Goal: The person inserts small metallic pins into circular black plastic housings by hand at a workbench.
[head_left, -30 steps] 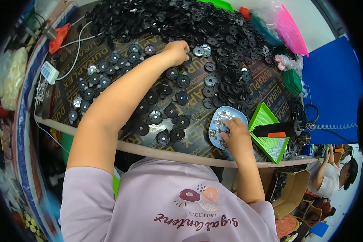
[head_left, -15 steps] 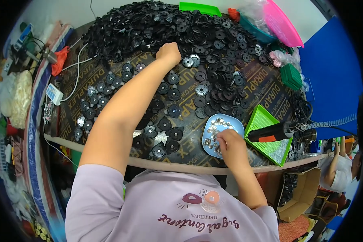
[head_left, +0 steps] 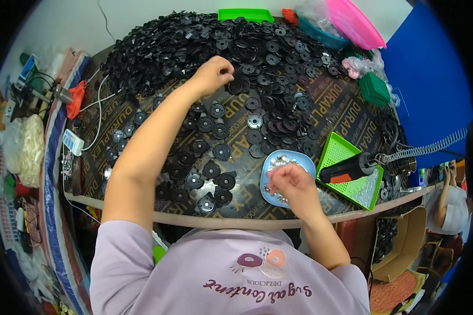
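My left hand (head_left: 213,76) is at the near edge of a big heap of black plastic parts (head_left: 157,47), its fingers curled together. Just beside its fingertips lie dark round discs (head_left: 239,85); whether it grips one I cannot make out. My right hand (head_left: 297,190) hovers over a light blue dish (head_left: 268,197) of small shiny metal pieces (head_left: 283,159). Its thumb and fingers are drawn together, and anything between them is hidden. Several black round parts with metal centres (head_left: 194,180) lie on the table by my left forearm.
A green perforated tray (head_left: 343,147) stands right of the dish, with a black power screwdriver (head_left: 347,169) on a coiled cord above it. Black discs (head_left: 284,125) lie stacked mid-table. Far right are a green box (head_left: 374,89) and a pink basket (head_left: 357,23). A white power strip (head_left: 73,142) sits left.
My left hand has turned and shifted slightly left, fingers now showing at its right side. My right hand has moved a little left over the dish. The whole view has shifted slightly.
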`<state>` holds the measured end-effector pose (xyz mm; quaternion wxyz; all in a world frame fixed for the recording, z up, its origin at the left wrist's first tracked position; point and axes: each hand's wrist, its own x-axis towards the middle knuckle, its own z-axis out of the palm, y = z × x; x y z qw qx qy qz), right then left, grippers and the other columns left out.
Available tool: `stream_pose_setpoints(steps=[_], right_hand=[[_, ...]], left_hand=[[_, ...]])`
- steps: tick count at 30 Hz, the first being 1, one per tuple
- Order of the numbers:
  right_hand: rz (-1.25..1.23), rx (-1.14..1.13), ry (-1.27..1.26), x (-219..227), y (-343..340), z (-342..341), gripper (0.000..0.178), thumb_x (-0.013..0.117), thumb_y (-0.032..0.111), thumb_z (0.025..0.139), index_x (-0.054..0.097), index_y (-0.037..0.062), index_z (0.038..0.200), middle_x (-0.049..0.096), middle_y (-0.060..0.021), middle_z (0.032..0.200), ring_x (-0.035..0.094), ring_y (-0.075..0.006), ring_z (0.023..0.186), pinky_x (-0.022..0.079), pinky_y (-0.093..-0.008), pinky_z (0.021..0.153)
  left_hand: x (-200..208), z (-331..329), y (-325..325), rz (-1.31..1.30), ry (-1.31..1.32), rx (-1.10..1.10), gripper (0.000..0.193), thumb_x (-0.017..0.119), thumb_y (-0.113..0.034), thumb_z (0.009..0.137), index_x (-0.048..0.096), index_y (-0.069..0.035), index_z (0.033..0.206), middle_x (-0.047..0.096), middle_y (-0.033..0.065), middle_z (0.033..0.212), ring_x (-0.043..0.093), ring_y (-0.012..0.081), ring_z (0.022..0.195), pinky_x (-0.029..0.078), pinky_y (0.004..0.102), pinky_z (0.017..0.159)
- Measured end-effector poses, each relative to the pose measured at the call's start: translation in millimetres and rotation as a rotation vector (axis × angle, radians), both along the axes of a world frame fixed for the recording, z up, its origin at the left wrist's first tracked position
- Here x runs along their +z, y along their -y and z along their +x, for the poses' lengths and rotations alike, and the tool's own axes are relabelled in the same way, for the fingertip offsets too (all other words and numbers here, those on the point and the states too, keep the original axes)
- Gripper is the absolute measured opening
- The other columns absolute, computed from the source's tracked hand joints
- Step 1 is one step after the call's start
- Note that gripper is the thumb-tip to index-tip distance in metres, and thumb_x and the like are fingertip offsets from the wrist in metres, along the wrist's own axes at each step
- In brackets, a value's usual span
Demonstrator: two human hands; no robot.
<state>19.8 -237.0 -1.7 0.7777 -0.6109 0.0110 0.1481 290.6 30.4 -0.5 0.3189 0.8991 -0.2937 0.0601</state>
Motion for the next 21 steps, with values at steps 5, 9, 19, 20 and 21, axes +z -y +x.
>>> stream_pose_setpoints(steps=[5,9,19,20,21], right_hand=[[0.27,-0.078,0.179,12.3,-18.3,38.0,0.003,0.062,0.001,0.087,0.062,-0.0011,0.09,0.045,-0.0142,0.132,0.061,-0.015,0.081,0.051,-0.0271,0.075],[0.271,-0.003,0.26,19.4,-33.8,37.9,0.007,0.066,0.001,0.084,0.063,-0.0027,0.09,0.049,-0.0142,0.124,0.061,-0.0158,0.084,0.052,-0.0276,0.075],[-0.862,-0.11,1.252,1.0,-53.5,14.8,0.019,0.072,0.001,0.07,0.064,0.0014,0.087,0.061,-0.0135,0.109,0.06,-0.0315,0.093,0.05,-0.0395,0.079],[-0.822,-0.035,1.185,4.5,-52.9,14.6,0.018,0.072,0.001,0.07,0.065,0.0019,0.086,0.061,-0.0129,0.111,0.059,-0.0312,0.097,0.048,-0.0386,0.083],[-0.81,-0.005,1.122,8.7,-50.3,12.9,0.017,0.071,0.002,0.07,0.065,0.0016,0.086,0.06,-0.0134,0.112,0.058,-0.0321,0.099,0.047,-0.0394,0.084]], left_hand=[[51.6,-99.0,25.5,-0.333,-0.611,-0.522,0.015,0.069,-0.015,0.083,0.062,-0.006,0.094,0.048,0.0066,0.122,0.044,0.0172,0.118,0.035,0.0354,0.101],[43.6,-152.5,21.7,-0.582,-0.816,-0.533,0.011,0.064,-0.008,0.087,0.06,-0.005,0.097,0.049,0.005,0.121,0.05,0.0106,0.104,0.042,0.0267,0.091],[12.3,-251.4,55.9,-1.462,-1.08,-0.008,0.033,0.052,-0.009,0.095,0.047,-0.001,0.127,0.059,0.014,0.122,0.06,0.0203,0.105,0.05,0.0357,0.09],[6.7,-249.0,53.4,-1.521,-1.067,-0.03,0.034,0.052,-0.007,0.095,0.047,0.0,0.128,0.059,0.0146,0.122,0.061,0.0202,0.103,0.051,0.036,0.089],[6.8,-246.6,50.1,-1.516,-1.05,-0.019,0.036,0.05,-0.005,0.094,0.044,0.0,0.13,0.058,0.0154,0.124,0.063,0.0216,0.1,0.053,0.0366,0.086]])
